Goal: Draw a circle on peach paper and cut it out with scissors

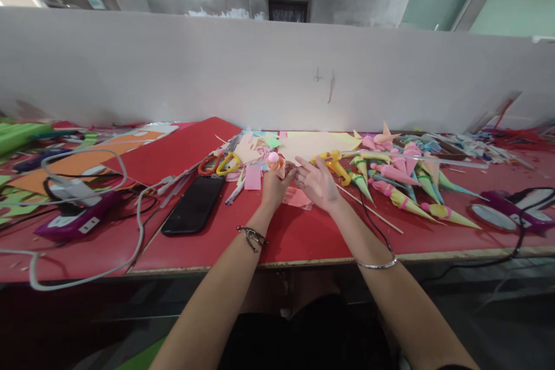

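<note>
My left hand [276, 186] is closed around a small orange paper piece [276, 166] topped by a pink ball [273, 157]. Just to its right, my right hand [319, 184] is spread with the palm up and holds nothing; its fingertips come close to my left fingers. A yellow glue gun [336, 166] lies right beside my right hand. Under and between the hands is a pink paper sheet [299, 198] on the red table [303, 237]. Red scissors [208, 165] and yellow-handled scissors [228, 163] lie left of my left hand.
A black phone [193, 206] lies at the left front. Several coloured paper cones [405, 199] and a thin stick [370, 209] are on the right. Purple power strips [80, 217] with cables sit at both sides. A white partition [260, 75] rises behind.
</note>
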{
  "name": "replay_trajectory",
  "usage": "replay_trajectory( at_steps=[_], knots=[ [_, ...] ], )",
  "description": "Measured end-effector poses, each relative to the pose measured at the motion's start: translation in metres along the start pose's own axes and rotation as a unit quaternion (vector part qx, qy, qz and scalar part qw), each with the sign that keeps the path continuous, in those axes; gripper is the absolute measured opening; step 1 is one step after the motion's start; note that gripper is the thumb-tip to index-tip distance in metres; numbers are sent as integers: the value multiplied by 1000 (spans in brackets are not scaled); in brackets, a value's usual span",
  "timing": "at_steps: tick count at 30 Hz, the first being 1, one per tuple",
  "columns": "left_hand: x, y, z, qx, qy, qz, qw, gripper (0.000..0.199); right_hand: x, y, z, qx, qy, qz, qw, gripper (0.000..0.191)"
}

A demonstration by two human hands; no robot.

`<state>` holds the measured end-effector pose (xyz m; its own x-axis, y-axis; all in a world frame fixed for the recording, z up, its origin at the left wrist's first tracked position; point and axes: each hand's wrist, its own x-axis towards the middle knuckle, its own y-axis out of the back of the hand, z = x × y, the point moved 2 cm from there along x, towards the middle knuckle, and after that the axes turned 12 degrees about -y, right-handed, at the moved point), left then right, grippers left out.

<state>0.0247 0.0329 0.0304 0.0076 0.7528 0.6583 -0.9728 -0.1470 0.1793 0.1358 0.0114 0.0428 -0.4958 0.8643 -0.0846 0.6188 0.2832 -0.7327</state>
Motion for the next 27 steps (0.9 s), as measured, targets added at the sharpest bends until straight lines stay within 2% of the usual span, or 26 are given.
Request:
replay_trajectory(
  at_steps=[8,12,15,22,27],
  knots=[
    [-1,3,1,-15,76,48,996,7,-1,-3,1,32,5,12,999,46],
    [1,4,1,-28,78,52,995,7,-2,0,-3,51,21,45,997,43],
    [1,2,0,-34,68,27,997,10,-2,-1,-4,55,18,40,997,44],
    [-2,-7,-7,-23,27,-75,997,14,-4,0,-6,67,29,36,997,50],
    [-4,-8,-7,-9,35,-95,995,12,-1,5,-5,48,38,42,997,52]
  ],
)
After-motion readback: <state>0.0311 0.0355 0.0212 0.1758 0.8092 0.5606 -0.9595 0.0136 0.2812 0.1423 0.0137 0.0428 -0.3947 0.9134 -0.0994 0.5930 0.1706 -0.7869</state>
